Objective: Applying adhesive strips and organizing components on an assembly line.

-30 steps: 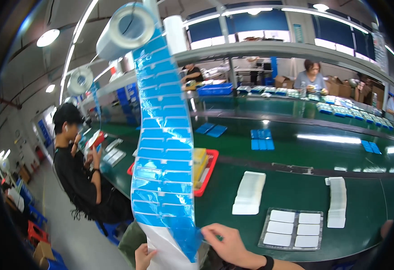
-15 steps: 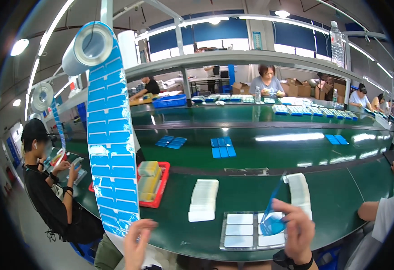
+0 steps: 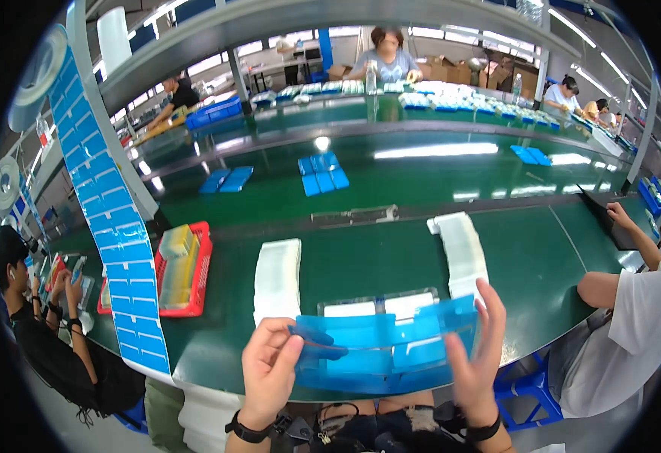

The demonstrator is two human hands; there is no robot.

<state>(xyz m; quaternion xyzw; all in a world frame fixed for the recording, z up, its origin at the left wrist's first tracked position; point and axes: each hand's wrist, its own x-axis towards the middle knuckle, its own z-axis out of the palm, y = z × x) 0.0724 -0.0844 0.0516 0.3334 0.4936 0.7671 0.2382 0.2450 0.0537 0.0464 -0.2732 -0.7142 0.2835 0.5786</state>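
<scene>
A translucent blue film sheet (image 3: 357,332) spans between my hands, over the near side of a clear tray (image 3: 421,294) with white cards in its compartments. My left hand (image 3: 270,366) pinches the sheet's left edge between thumb and fingers. At its right end my right hand (image 3: 478,359), slightly blurred, has the thumb before the film and the fingers by its edge. The film hides much of the tray; I cannot tell whether they touch. A stack of white cards (image 3: 277,275) lies fanned at the tray's left, another stack (image 3: 463,253) beyond its right side.
Left of me hangs a long strip of blue labels (image 3: 108,204). Beside it stands a red basket (image 3: 203,275) holding yellowish card stacks. Blue sheets (image 3: 323,174) lie on the green surface beyond. Co-workers sit at left (image 3: 43,355) and right (image 3: 617,332).
My left hand has moved right, from beside the hanging strip to the film's left edge. The film, earlier bunched at my right hand, is now spread between both hands. The view has tilted down.
</scene>
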